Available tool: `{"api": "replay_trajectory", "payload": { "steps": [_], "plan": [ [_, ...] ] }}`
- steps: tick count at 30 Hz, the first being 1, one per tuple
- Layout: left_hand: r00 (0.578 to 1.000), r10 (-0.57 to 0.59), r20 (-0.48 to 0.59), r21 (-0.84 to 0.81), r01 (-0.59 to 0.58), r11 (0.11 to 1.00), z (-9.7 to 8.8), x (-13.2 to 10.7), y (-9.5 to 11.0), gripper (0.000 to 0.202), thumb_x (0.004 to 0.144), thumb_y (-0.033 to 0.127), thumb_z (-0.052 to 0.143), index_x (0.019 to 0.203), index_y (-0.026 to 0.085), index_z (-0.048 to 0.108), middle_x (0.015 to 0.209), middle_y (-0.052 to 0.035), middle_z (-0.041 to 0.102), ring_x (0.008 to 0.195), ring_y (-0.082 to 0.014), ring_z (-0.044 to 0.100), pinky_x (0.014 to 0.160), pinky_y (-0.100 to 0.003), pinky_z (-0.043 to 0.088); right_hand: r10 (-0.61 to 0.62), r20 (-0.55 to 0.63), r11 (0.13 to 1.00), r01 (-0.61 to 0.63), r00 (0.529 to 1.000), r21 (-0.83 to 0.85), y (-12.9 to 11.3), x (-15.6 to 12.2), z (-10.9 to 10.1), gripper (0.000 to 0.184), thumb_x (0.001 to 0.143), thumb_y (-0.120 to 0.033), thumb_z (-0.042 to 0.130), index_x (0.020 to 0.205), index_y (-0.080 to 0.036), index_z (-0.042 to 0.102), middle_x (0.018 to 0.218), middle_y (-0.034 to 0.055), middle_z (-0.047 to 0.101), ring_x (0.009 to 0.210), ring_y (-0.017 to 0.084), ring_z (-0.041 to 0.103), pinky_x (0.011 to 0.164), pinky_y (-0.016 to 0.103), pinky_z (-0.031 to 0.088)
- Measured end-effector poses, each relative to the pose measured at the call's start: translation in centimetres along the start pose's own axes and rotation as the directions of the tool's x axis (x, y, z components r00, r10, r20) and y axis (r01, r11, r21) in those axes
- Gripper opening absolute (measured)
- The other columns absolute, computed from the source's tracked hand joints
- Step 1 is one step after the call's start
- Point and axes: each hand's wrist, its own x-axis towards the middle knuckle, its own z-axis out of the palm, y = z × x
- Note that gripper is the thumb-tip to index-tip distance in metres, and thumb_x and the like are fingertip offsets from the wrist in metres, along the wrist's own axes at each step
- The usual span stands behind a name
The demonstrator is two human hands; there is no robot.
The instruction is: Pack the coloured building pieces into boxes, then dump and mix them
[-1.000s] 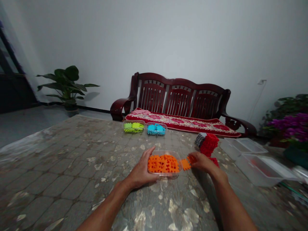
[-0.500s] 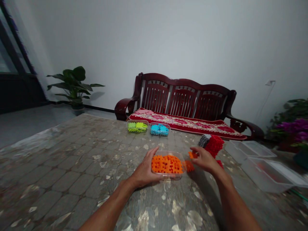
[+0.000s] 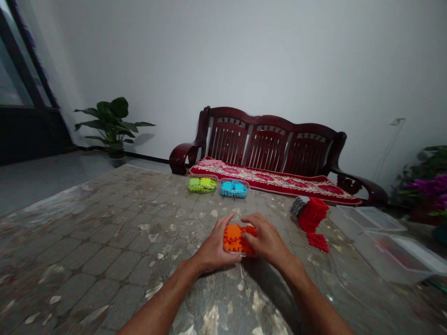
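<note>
1. The left hand [image 3: 213,249] wraps around the left side of a small clear box [image 3: 230,251].
2. The right hand [image 3: 267,242] lies on the orange blocks [image 3: 233,237] in that box with its fingers bent down. I cannot tell if it grips one.
3. The box sits on the surface [image 3: 104,242], right in front of the person.
4. Red blocks [image 3: 313,215] lie to the right. Green blocks [image 3: 202,184] and blue blocks [image 3: 235,188] sit farther back.

left of orange box [image 3: 234,238]: table [image 3: 104,242] bare, free lane | behind: green box [image 3: 202,184], blue box [image 3: 234,188] | right: red block pile [image 3: 313,217], clear bins [image 3: 365,219] in the way
</note>
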Motion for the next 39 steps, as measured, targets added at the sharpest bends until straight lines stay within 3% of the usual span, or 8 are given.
{"api": "replay_trajectory", "payload": {
  "steps": [4,8,13,16,20,24,30,39],
  "plan": [
    [1.000,-0.015,-0.011,0.004,0.015,1.000,0.0,0.0,0.7,0.113,0.063,0.039,0.091,0.158,0.023,0.032,0.155,-0.0152,0.042,0.140,-0.0364,0.047,0.119,-0.051,0.039,0.034,-0.044,0.997,-0.037,0.998,-0.061,0.7,-0.1,-0.8,0.028,0.083,-0.018,0.060,0.106,-0.023,0.075,0.111,0.0070,0.075,0.109,0.024,0.066,0.102,0.040,0.049],
    [0.999,-0.021,-0.037,-0.003,0.021,1.000,0.0,-0.1,1.0,0.114,0.060,0.045,0.093,0.156,0.022,0.036,0.152,-0.0159,0.045,0.138,-0.0375,0.048,0.118,-0.052,0.041,0.161,-0.007,0.977,-0.161,0.987,-0.138,3.6,-0.2,-2.7,0.038,0.084,-0.021,0.058,0.118,-0.020,0.073,0.117,0.0087,0.074,0.106,0.024,0.068,0.098,0.038,0.051],
    [0.997,-0.061,-0.038,-0.049,0.059,0.997,0.2,-0.2,0.7,0.105,0.060,0.046,0.094,0.147,0.022,0.041,0.146,-0.0165,0.049,0.134,-0.0348,0.052,0.115,-0.051,0.044,0.432,0.107,0.883,-0.396,0.896,-0.252,9.4,-1.3,-5.3,0.054,0.076,-0.021,0.064,0.130,-0.017,0.067,0.131,0.0128,0.070,0.116,0.028,0.067,0.102,0.038,0.050],
    [0.996,-0.090,-0.027,-0.081,0.088,0.993,0.2,-0.2,0.7,0.101,0.059,0.047,0.094,0.141,0.022,0.041,0.141,-0.0159,0.052,0.130,-0.0330,0.056,0.112,-0.050,0.048,0.496,0.222,0.853,-0.424,0.839,-0.304,11.0,-2.0,-5.9,0.072,0.064,-0.023,0.074,0.135,-0.016,0.064,0.139,0.0154,0.065,0.128,0.032,0.060,0.107,0.039,0.046],
    [0.993,-0.112,-0.034,-0.099,0.108,0.989,0.1,-0.3,1.2,0.102,0.057,0.048,0.095,0.140,0.024,0.040,0.138,-0.0141,0.054,0.128,-0.0329,0.058,0.112,-0.051,0.048,0.400,0.317,0.899,-0.302,0.860,-0.316,10.1,-2.1,-5.5,0.079,0.055,-0.022,0.078,0.132,-0.020,0.066,0.142,0.0139,0.061,0.132,0.034,0.055,0.111,0.040,0.041],
    [0.991,-0.134,-0.027,-0.075,0.132,0.988,-0.1,-0.2,1.6,0.105,0.056,0.050,0.095,0.141,0.022,0.041,0.138,-0.0155,0.054,0.128,-0.0353,0.057,0.112,-0.054,0.047,0.262,0.378,0.949,-0.166,0.888,-0.268,8.6,-1.9,-4.9,0.044,0.061,-0.015,0.066,0.104,-0.021,0.076,0.112,0.0075,0.072,0.105,0.025,0.067,0.090,0.031,0.050],
    [0.989,-0.144,-0.024,-0.091,0.142,0.986,0.0,-0.2,0.9,0.117,0.058,0.050,0.095,0.153,0.023,0.032,0.145,-0.0184,0.049,0.139,-0.0380,0.048,0.116,-0.056,0.042,0.293,0.206,0.904,-0.200,0.934,-0.379,8.4,-2.1,-4.2,0.032,0.067,-0.011,0.062,0.094,-0.020,0.077,0.095,0.0067,0.073,0.087,0.020,0.068,0.078,0.026,0.048],
    [0.991,-0.133,-0.021,-0.061,0.132,0.989,0.1,-0.1,1.0,0.124,0.059,0.051,0.095,0.158,0.021,0.027,0.151,-0.0196,0.045,0.139,-0.0375,0.048,0.116,-0.054,0.043,0.283,-0.005,0.936,-0.278,0.959,-0.215,7.5,-1.4,-5.7,0.053,0.069,-0.018,0.064,0.121,-0.014,0.071,0.121,0.0142,0.072,0.112,0.029,0.067,0.100,0.041,0.050]
  ]
}}
